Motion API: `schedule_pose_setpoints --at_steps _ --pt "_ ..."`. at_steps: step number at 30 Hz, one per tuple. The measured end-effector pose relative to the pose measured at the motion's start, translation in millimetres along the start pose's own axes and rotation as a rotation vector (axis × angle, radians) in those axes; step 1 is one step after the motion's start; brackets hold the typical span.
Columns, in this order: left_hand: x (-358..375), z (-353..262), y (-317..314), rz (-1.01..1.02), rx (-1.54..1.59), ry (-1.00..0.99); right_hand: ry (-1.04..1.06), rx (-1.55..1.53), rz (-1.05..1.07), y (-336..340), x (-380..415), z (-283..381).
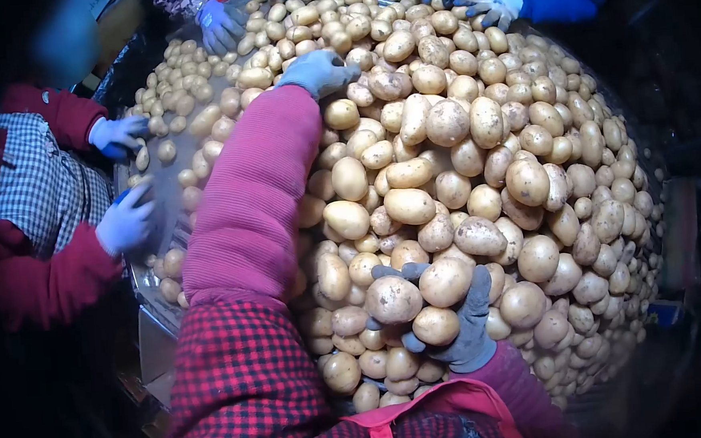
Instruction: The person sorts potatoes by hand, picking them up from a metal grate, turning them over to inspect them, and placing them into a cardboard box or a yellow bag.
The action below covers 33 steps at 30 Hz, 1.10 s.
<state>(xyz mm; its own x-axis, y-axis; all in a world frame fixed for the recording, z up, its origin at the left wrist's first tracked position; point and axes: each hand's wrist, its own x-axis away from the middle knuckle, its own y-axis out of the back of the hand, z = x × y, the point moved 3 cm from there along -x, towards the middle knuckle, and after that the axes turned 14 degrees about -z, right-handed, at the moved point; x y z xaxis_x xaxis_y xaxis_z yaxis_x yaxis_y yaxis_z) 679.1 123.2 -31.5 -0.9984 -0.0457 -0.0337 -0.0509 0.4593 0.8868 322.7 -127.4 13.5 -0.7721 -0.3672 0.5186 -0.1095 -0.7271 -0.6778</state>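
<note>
A big heap of pale brown potatoes [408, 206] fills the space in front of me. My left hand [319, 73], in a grey-blue glove, reaches to the far left of the heap and rests on the potatoes there. Its fingers are partly hidden, but a gap shows between them and I see nothing held. Close to my body, my right hand [467, 328], in a grey glove, curls from beneath around a cluster of potatoes. Among these are a large round potato [393, 300], another potato [444, 282] and a smaller potato [436, 326].
At the left, a person in a checked apron [43, 177] has gloved hands by smaller potatoes [168, 90] at the metal table's edge. Across the heap are other people's gloved hands [495, 8] and another gloved hand [221, 24]. A cardboard box [156, 347] stands below the left edge.
</note>
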Motion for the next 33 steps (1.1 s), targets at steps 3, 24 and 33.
schedule_pose_setpoints --at_steps 3,24,33 --pt "-1.7 5.9 10.7 0.137 0.06 -0.041 0.02 0.006 0.01 -1.5 -0.3 0.1" --pt "33.1 -7.3 -4.4 -0.086 0.204 0.008 0.151 0.106 0.074 1.2 -3.1 -3.9" --pt "60.3 -14.0 4.3 0.12 -0.077 -0.038 0.155 0.147 0.127 -9.4 -0.1 -4.1"
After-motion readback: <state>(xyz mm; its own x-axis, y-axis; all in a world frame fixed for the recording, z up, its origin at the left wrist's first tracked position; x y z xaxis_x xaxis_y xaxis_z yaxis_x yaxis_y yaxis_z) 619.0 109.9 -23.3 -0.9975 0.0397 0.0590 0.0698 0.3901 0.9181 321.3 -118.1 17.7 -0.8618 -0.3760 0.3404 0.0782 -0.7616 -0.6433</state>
